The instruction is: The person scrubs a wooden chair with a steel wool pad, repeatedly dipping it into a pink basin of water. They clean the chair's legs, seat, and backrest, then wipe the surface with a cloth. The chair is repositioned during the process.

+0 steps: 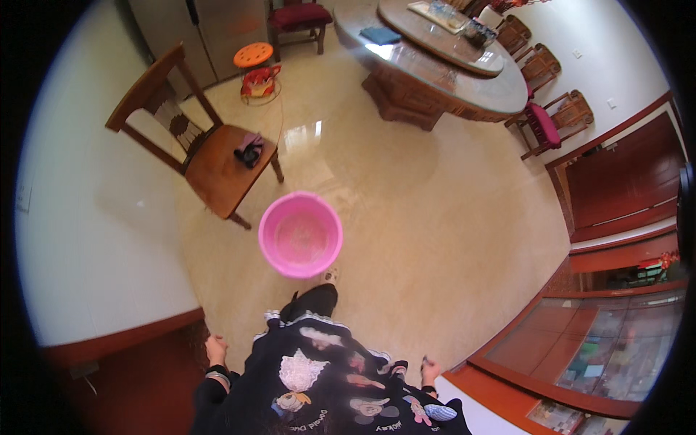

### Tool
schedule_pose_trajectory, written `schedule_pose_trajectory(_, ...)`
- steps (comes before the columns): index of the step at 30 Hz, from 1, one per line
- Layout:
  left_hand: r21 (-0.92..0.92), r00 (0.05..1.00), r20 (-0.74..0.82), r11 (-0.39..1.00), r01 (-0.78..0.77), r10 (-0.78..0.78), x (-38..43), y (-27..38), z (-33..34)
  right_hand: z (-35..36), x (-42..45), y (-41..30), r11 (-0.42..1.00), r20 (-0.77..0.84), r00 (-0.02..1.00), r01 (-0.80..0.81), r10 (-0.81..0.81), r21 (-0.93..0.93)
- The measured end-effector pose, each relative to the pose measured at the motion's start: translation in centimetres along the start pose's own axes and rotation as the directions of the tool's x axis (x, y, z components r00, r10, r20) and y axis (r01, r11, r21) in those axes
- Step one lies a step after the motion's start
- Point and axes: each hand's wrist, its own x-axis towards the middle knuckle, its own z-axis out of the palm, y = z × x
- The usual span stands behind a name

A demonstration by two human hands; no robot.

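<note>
My left hand [216,348] hangs by my left side near a dark red panel, its fingers curled and no object visible in them. On the other side, my right hand [429,371] is low beside the glass-fronted cabinet. A small dark spot shows at its fingers; whether it is a held object cannot be made out. Ahead of my feet is a pink plastic basin [300,272] on the tiled floor; whether it holds water is unclear. Beyond it to the left, a wooden chair [217,179] carries a crumpled purple and black cloth [250,150].
A round glass-topped table [353,27] with a turntable [435,38] stands ahead. An orange-topped stool [253,54] is by the refrigerator [228,32]. Carved chairs [571,111] line the right wall. A glass-fronted cabinet [544,337] runs along my right, a white wall [119,217] along my left.
</note>
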Motion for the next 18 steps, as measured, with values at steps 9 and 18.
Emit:
schedule_pose_trajectory(9,-0.275,0.900,-0.080,0.858,-0.434,0.429,13.5,33.7,3.5,-0.8,14.7,-21.4,0.947,-0.119,0.942,0.304,-0.315,-0.108)
schedule_pose_trajectory(18,-0.289,0.940,-0.260,0.911,-0.293,0.220,12.3,51.0,3.7,2.6,36.1,-25.9,0.879,0.146,0.981,0.182,-0.130,-0.440)
